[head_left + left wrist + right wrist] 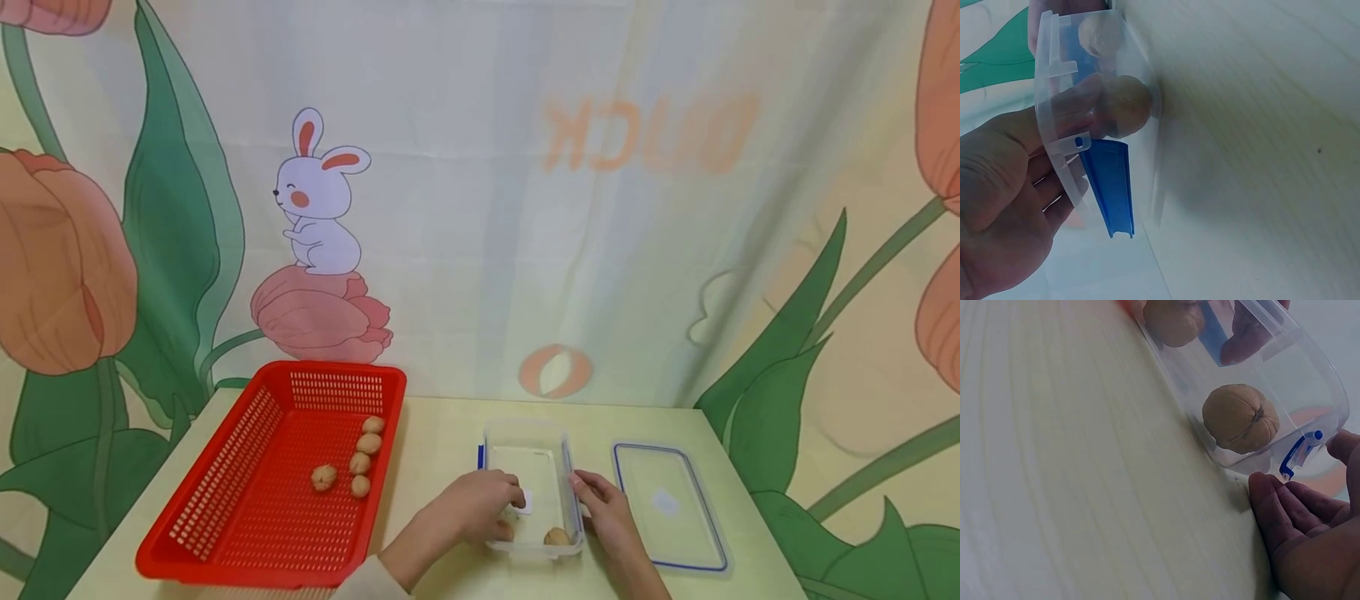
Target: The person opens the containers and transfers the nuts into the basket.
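Note:
A clear plastic box (525, 546) with blue side clips stands on the table between both hands. Inside it are two walnuts: one walnut (1241, 419) at the near right corner, another walnut (1124, 106) near the left side. My left hand (480, 504) reaches over the left wall into the box. Its thumb touches the left walnut, while the other fingers stand apart from that walnut. Against the box's right side rests my right hand (611, 517), thumb at the rim and fingers extended low along the outside wall, beside a blue clip (1297, 453).
At the left stands a red basket (386, 467) with several walnuts (360, 463) along its right side and one rougher walnut (324, 477) apart. A clear lid (675, 517) with a blue seal lies right of the box. A printed curtain (465, 208) hangs behind the table.

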A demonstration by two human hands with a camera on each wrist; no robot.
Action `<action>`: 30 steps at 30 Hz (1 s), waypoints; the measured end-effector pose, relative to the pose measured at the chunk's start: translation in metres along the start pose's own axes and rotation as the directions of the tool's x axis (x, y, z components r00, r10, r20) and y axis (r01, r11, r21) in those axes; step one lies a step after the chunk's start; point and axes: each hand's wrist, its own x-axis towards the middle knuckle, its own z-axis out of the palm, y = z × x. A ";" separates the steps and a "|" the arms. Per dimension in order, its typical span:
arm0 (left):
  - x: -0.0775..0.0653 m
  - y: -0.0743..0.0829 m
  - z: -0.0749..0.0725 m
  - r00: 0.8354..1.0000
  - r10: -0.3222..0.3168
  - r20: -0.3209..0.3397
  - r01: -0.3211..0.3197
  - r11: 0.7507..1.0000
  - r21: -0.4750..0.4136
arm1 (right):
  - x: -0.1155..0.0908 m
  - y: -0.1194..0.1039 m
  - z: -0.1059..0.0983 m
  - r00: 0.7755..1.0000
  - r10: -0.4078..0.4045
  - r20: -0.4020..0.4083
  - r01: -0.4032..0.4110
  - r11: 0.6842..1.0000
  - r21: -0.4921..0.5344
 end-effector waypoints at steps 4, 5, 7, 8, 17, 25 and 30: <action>0.002 0.000 0.004 1.000 -0.007 -0.006 0.007 1.000 0.018 | -0.001 0.001 0.000 1.000 -0.003 0.004 0.003 1.000 0.001; 0.003 0.000 0.005 1.000 -0.009 -0.009 0.009 1.000 0.022 | -0.001 0.001 0.000 1.000 -0.002 0.003 0.002 1.000 0.000; 0.005 0.000 0.006 1.000 -0.010 -0.017 0.011 0.999 0.039 | 0.000 0.001 0.000 1.000 0.002 -0.008 -0.002 1.000 -0.002; 0.005 0.000 0.007 1.000 -0.012 -0.018 0.013 0.999 0.047 | 0.000 0.001 0.001 1.000 0.005 -0.013 -0.005 1.000 -0.001; 0.009 0.004 0.006 1.000 -0.029 -0.009 0.030 0.992 0.120 | -0.002 0.000 0.001 1.000 0.003 -0.010 -0.003 1.000 -0.007; 0.013 0.000 0.013 0.999 -0.025 -0.033 0.028 0.994 0.105 | 0.001 -0.002 0.002 1.000 0.004 -0.019 -0.005 1.000 -0.024; 0.015 -0.003 0.016 0.998 0.002 -0.067 0.001 0.999 0.048 | 0.003 0.002 0.000 1.000 0.007 -0.017 -0.008 1.000 -0.014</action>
